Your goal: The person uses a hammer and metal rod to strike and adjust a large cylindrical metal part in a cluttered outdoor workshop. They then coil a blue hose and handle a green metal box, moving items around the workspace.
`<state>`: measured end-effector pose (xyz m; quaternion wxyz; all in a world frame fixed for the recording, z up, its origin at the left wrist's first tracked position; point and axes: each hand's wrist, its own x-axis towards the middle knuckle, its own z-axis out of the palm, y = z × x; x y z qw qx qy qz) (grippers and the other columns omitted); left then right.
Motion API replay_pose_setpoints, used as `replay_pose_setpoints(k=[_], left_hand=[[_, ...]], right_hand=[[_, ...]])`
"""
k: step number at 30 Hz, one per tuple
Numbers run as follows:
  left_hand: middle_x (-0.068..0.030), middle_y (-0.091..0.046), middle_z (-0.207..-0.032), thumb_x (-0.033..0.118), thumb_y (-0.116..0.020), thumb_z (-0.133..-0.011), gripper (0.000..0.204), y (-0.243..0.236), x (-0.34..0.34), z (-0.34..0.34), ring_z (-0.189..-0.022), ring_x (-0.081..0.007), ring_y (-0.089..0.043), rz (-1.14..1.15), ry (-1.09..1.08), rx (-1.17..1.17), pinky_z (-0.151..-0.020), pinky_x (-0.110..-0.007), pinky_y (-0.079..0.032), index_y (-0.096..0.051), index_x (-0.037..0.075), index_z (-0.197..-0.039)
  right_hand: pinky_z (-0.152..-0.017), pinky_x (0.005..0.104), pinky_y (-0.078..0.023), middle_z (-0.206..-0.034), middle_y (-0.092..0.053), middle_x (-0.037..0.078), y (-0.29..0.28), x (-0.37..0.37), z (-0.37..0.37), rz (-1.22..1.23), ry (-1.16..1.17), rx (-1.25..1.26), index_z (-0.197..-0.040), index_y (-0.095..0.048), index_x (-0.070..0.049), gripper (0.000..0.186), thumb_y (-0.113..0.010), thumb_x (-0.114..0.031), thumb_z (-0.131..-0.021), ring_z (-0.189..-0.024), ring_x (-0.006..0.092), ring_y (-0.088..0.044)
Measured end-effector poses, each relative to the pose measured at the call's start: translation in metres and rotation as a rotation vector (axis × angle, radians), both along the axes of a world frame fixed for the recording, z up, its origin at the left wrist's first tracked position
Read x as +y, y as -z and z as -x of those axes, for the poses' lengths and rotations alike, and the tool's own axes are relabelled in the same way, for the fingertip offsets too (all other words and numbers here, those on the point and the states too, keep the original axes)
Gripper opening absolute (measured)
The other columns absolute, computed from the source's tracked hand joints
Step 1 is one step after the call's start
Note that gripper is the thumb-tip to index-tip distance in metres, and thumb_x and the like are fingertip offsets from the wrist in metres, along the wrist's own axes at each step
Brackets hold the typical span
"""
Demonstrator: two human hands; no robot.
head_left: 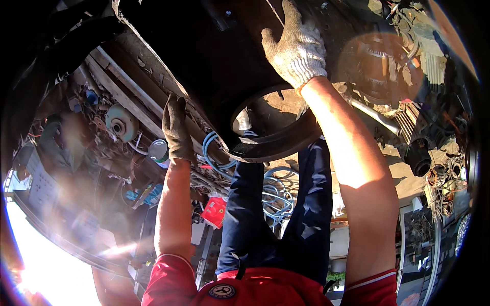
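A large dark metal piece (204,56), with a thick round ring (278,145) at its near end, takes up the upper middle. My right hand (298,48), in a whitish, dirt-stained knit glove, lies over the metal to the right, thumb and finger spread apart. Beside the metal's left edge is my left hand (177,130) in a darker, soiled glove. Its fingers stretch upward, close to that edge; whether they touch it I cannot tell. Through the ring's opening, brown ground and part of a shoe (244,120) show.
Coiled blue hose (278,199) lies by my legs, near a red packet (214,211). On the left are long beams (125,94), a greenish round metal part (121,123) and a can (158,150). A pale pipe (375,116) and a dark cylindrical part (418,159) lie right.
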<state>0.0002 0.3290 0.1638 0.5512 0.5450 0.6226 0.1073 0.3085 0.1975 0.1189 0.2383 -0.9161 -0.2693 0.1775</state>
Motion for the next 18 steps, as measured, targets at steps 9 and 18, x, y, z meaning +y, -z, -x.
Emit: replay_pose_setpoints(k=[9,18], left_hand=[[-0.0137,-0.055,-0.146,0.024,-0.059,-0.104,0.049,-0.009,-0.049,-0.013,-0.134,-0.0286,-0.055,0.126,0.177,0.177,-0.11,-0.045,-0.047,-0.05,0.008,-0.149],[-0.0081,-0.061,-0.128,0.031,-0.055,-0.107,0.037,-0.005,-0.048,-0.02,-0.117,-0.0197,-0.059,0.151,0.046,0.21,-0.105,-0.037,-0.047,-0.058,0.004,-0.133]], right_hand=[[-0.107,0.0541,-0.044,-0.141,-0.053,0.029,0.002,-0.002,-0.004,-0.031,0.092,0.069,-0.145,-0.047,0.0,0.064,-0.069,-0.025,-0.09,-0.126,0.0454,-0.053],[-0.104,0.0531,-0.046,-0.138,-0.055,0.028,0.005,-0.005,-0.008,-0.104,0.113,0.005,-0.141,-0.051,-0.001,0.059,-0.068,-0.018,-0.088,-0.122,0.0449,-0.056]])
